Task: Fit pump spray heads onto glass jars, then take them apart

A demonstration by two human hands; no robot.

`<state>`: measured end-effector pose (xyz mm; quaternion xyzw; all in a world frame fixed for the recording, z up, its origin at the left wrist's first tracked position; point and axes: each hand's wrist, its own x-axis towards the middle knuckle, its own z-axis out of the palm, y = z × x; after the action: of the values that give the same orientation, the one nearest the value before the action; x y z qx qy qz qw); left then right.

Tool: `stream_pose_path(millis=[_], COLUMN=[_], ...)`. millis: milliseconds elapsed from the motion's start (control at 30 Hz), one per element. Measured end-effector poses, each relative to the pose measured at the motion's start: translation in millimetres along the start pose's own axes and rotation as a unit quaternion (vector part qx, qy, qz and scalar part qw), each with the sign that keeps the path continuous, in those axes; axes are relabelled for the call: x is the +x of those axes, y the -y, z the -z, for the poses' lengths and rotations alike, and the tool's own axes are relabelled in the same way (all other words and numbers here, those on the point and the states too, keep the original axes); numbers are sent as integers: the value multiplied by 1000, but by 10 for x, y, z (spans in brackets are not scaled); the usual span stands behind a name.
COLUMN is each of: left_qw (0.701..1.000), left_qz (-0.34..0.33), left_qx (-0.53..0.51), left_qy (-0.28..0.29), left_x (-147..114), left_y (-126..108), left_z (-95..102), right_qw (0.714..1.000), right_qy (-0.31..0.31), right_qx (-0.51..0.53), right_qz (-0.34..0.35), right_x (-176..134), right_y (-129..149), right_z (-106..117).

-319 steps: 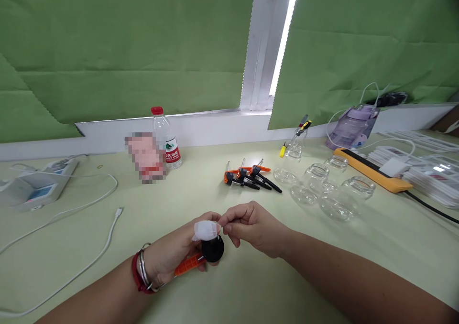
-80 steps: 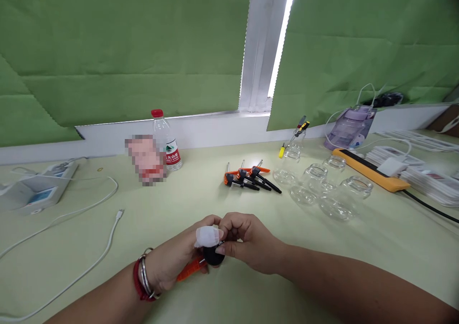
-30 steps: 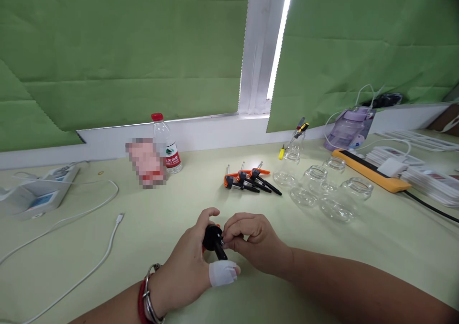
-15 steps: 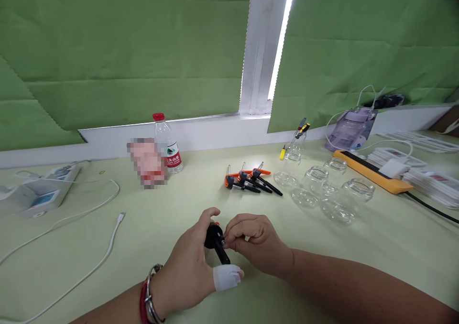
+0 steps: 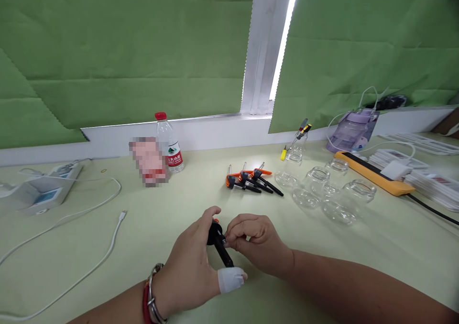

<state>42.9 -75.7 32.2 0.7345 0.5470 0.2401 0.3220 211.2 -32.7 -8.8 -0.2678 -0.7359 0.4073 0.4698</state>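
Observation:
My left hand (image 5: 191, 259), with white tape around its thumb, grips a black part (image 5: 223, 251) that has a round head, a straight handle and a bit of orange at its far side. My right hand (image 5: 254, 238) is closed in a pinch at the side of the black part, by a small shiny piece (image 5: 223, 239). The fingertips mostly hide what they pinch. Beyond my hands lie three similar black-and-orange parts (image 5: 253, 180) in a row, each with a thin metal rod pointing up.
Several clear glass bottles (image 5: 340, 207) stand to the right, one holding screwdrivers (image 5: 304, 129). Farther right are an orange power strip (image 5: 376, 173) and a purple jug (image 5: 349, 130). At the back left stands a water bottle (image 5: 174, 154); a white cable (image 5: 111, 247) runs along the left.
My left hand has shifted slightly right with the black part, whose handle end has swung a little right and toward me. The right hand stays in its pinch at nearly the same spot.

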Motion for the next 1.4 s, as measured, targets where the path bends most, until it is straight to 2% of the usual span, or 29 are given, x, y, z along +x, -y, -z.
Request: stream_pose_path(millis=[233, 567, 833, 1133, 1400], left_qw=[999, 999, 999, 998, 997], left_qz=[-13, -9, 1, 25, 6], left_qx=[29, 40, 35, 57, 70], left_qy=[-23, -9, 11, 33, 17], left_x=[-5, 14, 10, 23, 21], left_y=[46, 27, 15, -21, 10], left_z=[-14, -4, 2, 4, -7], right_qw=[1000, 998, 977, 940, 935], right_qy=[1, 35, 88, 94, 92], right_qx=[-12, -29, -142, -230, -242], right_qz=[7, 32, 133, 233, 243], right_x=[3, 6, 40, 51, 35], right_y=[-6, -6, 8, -15, -31], right_z=[-1, 29, 98, 123, 116])
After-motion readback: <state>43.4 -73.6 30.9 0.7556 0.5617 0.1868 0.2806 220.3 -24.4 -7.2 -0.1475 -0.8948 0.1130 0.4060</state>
